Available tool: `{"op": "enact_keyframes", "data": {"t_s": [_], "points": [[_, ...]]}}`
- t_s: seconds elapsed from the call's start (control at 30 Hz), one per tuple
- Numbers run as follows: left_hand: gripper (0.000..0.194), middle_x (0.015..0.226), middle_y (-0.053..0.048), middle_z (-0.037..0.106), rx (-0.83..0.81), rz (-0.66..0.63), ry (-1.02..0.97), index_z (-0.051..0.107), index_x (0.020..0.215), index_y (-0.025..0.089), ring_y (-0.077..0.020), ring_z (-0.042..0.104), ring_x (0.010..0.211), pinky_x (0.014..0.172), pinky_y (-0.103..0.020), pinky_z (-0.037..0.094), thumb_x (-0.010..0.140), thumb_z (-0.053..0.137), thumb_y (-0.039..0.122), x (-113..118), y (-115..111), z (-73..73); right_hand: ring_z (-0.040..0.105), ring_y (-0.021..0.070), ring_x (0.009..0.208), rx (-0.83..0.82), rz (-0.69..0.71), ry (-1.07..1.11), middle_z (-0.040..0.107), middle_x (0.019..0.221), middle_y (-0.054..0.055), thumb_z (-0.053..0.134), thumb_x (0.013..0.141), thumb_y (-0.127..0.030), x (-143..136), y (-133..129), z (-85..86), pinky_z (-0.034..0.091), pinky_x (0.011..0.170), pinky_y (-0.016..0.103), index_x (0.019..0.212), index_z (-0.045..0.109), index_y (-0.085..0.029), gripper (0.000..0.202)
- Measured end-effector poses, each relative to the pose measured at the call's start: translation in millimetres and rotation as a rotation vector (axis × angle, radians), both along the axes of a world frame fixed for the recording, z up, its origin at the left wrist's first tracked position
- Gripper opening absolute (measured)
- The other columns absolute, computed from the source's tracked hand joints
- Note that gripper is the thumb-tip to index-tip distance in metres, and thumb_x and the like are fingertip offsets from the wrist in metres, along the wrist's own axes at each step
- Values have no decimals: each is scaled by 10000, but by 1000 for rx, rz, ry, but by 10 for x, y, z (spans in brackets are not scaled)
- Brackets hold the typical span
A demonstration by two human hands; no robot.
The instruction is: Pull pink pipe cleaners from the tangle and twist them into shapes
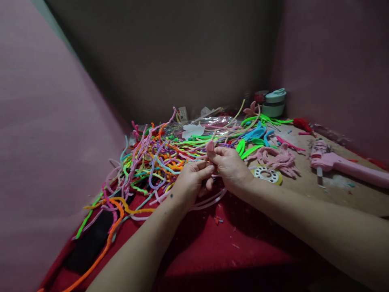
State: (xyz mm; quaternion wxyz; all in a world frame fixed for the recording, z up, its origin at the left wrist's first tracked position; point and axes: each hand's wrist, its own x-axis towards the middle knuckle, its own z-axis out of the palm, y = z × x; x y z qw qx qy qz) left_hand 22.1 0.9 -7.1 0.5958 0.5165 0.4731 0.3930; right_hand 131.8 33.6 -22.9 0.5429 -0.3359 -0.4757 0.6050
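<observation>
My left hand [192,180] and my right hand [228,166] meet just in front of a pile of colourful fuzzy pipe cleaners [152,162]. The fingers of my right hand pinch a small pink fuzzy piece [210,147], which sticks up above the fingertips. My left hand is closed, its thumb and fingertips against the right fingers; what it grips is hidden. Pale lilac strands [209,200] curve below both hands.
A pink glue gun [343,162] lies on the brown board [316,198] at right. Nearby are pink fuzzy pieces [278,158], a round yellow-rimmed disc [267,174] and a mint container [274,103]. A black object [91,243] lies on red cloth [243,247].
</observation>
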Motion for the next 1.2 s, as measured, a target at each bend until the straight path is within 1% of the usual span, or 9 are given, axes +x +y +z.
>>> {"op": "enact_keyframes", "data": {"t_s": [0.2,0.3,0.4,0.53,0.7,0.83,0.93,1.1,1.2], "points": [[235,360,36,474,-31,-128,311,494,546,148,-45,331,264,293,-159,217,704,590,293,-30,-100,178,418,67,463,-31,-158,121,491,522,-35,614,694,-306,56,191,43,301,429,199,632,544,-141,190],[183,391,53,460,163,119,297,555,645,141,-30,308,281,304,-151,198,730,574,302,-184,-50,302,432,70,465,-92,-161,156,541,560,-14,598,689,-224,80,243,70,306,434,202,674,561,-133,99],[178,486,52,498,353,327,298,570,745,146,-29,356,332,332,-149,234,738,586,324,-277,16,345,374,55,402,-90,-25,69,512,492,-21,634,679,-299,64,170,90,270,412,208,589,528,-137,213],[182,534,30,530,435,222,457,583,732,147,-55,424,404,405,-172,324,753,564,327,-239,43,226,326,48,366,-4,122,-48,425,418,-54,643,666,-372,25,35,103,226,393,210,528,481,-151,307],[147,649,-18,624,900,236,1064,622,783,174,-115,543,571,532,-214,350,795,480,213,-171,-11,36,301,47,382,87,6,-243,397,421,-66,619,681,-387,11,10,62,226,394,206,522,438,-170,324],[191,683,-49,639,1002,158,1399,613,821,162,-140,544,556,492,-247,289,795,424,152,-120,-65,-8,306,55,375,131,-66,-372,378,411,-65,605,693,-437,15,-15,52,235,387,212,518,423,-179,361],[150,592,-13,592,918,208,1204,605,760,174,-115,504,510,494,-228,306,792,460,191,-138,-53,37,315,55,379,149,-59,-371,387,424,-59,602,692,-469,43,1,65,241,380,209,515,434,-173,383],[181,455,50,470,569,362,535,517,607,165,-53,375,364,398,-178,298,752,543,269,-319,47,204,299,44,360,126,-137,-236,405,405,-49,622,684,-410,105,131,70,217,368,206,492,475,-156,351],[130,489,55,489,471,422,245,551,693,154,-40,363,353,357,-167,270,716,592,275,-352,80,259,328,47,358,78,4,-160,434,416,-43,647,649,-357,86,108,83,232,363,201,487,480,-154,310]]}}
